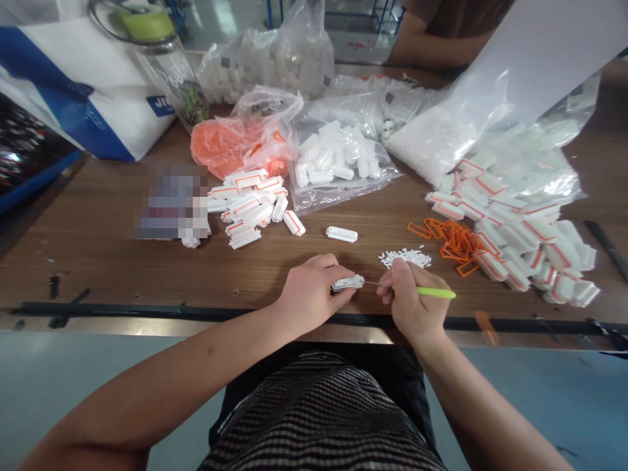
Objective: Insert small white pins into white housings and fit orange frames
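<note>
My left hand [310,288] pinches a small white plastic connector housing [348,282] with a row of dark slots along its side, low over the table's front edge. My right hand [411,301] is closed around a pick with a lime-green handle [436,292] and a thin metal shaft. Its tip reaches the housing's right end; whether it is inside a slot I cannot tell. Just beyond my right hand lies a small heap of tiny white pieces [405,256]. Another white housing [342,234] rests alone on the table behind my left hand.
White housings with orange rims lie in piles at left [252,206] and right [524,229]. Loose orange frames [456,241] sit beside the right pile. Behind are plastic bags of parts [338,154], a bottle [169,72] and another person's arm [436,49].
</note>
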A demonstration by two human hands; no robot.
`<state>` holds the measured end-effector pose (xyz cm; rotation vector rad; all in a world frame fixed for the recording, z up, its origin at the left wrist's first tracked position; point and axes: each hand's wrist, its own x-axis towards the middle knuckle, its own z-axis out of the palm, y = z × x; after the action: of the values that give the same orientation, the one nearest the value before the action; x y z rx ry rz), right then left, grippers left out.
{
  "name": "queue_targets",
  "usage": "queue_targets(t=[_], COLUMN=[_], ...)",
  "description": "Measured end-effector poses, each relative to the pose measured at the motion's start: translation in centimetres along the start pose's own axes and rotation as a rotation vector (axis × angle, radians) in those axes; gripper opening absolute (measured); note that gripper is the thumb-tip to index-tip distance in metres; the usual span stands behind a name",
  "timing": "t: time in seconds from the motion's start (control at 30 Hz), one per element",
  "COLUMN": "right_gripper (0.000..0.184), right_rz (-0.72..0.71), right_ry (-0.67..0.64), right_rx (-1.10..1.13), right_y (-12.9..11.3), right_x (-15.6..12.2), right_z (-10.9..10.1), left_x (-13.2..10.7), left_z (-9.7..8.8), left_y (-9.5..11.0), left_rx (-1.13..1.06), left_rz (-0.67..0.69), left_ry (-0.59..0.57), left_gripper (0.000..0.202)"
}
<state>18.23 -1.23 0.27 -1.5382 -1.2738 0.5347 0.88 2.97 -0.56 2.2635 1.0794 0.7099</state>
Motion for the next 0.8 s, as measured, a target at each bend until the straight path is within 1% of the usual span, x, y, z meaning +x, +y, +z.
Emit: queue_targets(t=[0.1,0.27,0.37,0.5,0.57,0.7,0.8], right_gripper=[0.046,0.049,0.049,0.047,0.046,0.046,0.046], right_rz=[0.01,0.009,-0.015,-0.106,-0.133,-0.084,-0.092], right_ry=[-0.014,0.052,0.01,-0.064,-0.072,0.006,0.0], right_rx=[0.016,0.059,0.012,-0.114,-0.124,-0.069,-0.086], right_y=[-0.06,-0.12,-0.34,-0.67,-0.61,-0.18,-0.07], right_x=[0.06,0.04,0.15,0.34,0.29,-0.06,-0.11], right_z=[-0.03,0.23,0.12,-0.21,-0.23,-0.07,-0.06], left_x=[0.01,-0.02,-0.02,-0.01,-0.01,-0.04,-0.08], left_z=[0.02,0.08,0.01,0.01,0.04,0.05,0.03], left_y=[-0.02,-0.06,-0.01,-0.03,-0.05,-0.04,-0.01], left_rx=[0.001,0.009,0.001,-0.011,-0.009,-0.003,-0.004], left_rz=[0.006,-0.001,-0.005,0.007,0.012,0.002,0.001], left_ry=[0.008,0.008,-0.002,0.003,0.013,0.01,0.008], left_gripper=[0.012,0.013,0.013,0.015,0.015,0.013,0.014])
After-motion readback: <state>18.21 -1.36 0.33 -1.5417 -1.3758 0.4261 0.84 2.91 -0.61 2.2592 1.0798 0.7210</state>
